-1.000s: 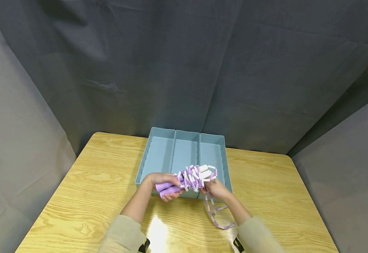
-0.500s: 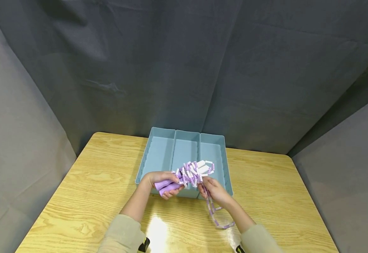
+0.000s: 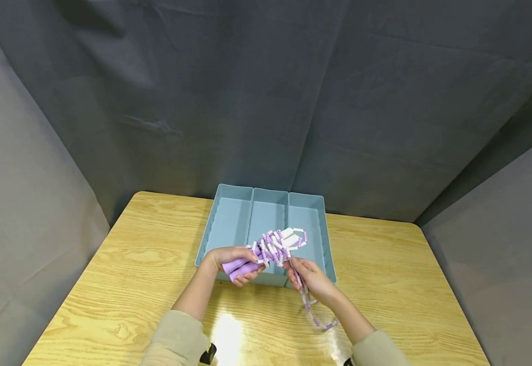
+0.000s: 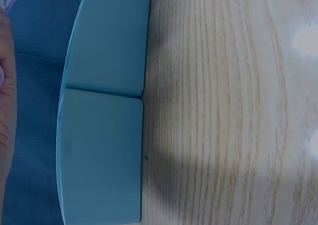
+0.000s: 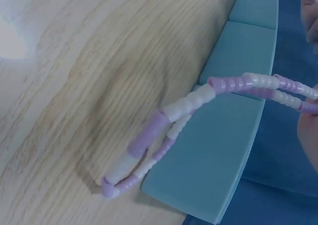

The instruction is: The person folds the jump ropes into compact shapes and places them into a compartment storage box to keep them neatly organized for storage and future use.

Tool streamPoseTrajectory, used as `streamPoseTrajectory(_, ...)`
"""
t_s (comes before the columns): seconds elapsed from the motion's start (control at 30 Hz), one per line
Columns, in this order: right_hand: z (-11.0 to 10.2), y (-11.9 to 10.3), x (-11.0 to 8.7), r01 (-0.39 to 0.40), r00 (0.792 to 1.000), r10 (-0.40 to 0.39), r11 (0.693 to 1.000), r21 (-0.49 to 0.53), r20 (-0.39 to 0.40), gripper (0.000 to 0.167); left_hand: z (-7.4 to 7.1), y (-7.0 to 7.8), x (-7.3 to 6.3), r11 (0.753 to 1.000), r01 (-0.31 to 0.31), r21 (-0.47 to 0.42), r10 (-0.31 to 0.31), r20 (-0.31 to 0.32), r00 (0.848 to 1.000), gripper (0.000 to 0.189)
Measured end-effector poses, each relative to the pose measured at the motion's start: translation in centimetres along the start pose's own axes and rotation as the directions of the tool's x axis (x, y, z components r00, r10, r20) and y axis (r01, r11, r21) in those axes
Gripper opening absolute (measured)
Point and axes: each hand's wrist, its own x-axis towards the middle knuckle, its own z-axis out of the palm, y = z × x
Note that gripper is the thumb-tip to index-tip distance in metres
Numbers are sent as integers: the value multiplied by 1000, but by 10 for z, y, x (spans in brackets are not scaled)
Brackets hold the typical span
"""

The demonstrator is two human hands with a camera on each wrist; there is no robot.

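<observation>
A beaded jump rope (image 3: 272, 247) in purple and white is bundled up, its cord wound around two purple-and-white handles. My left hand (image 3: 234, 261) grips the purple ends of the handles, which point toward the lower left. The white handle ends stick out on the upper right side of the coils. Just right of the bundle, my right hand (image 3: 311, 277) pinches the cord, and a loose loop of beads (image 5: 186, 106) hangs below it. In the left wrist view only the edge of the left hand (image 4: 5, 96) shows.
Behind the hands, three light blue bins (image 3: 268, 216) stand side by side on the wooden table (image 3: 156, 244). The bundle overlaps the middle and right bins in the head view. A dark grey curtain (image 3: 229, 101) hangs behind the table, with paler cloth on both sides.
Both hands have risen slightly away from me with the bundle. The hanging loop of beads has become narrower and shorter below the right hand.
</observation>
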Motion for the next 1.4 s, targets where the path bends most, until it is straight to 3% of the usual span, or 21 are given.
streamPoseTrajectory(0.4,5,-15,-10,-40,999,40,999,6,17,36,-3,-2,-1,1000,-31,1,31,-11,999,20)
streamPoseTrajectory(0.67,6,-22,-17,-81,997,81,997,-14,-19,35,-1,1,-4,998,-62,-14,62,-16,998,22)
streamPoseTrajectory(1.13,8,-34,-24,-80,997,80,996,-30,-2,35,-6,-4,-2,998,-68,4,68,-31,997,20)
streamPoseTrajectory(1.4,8,-40,-29,-46,999,47,999,-8,29,32,0,3,-7,995,-96,10,96,-24,995,21)
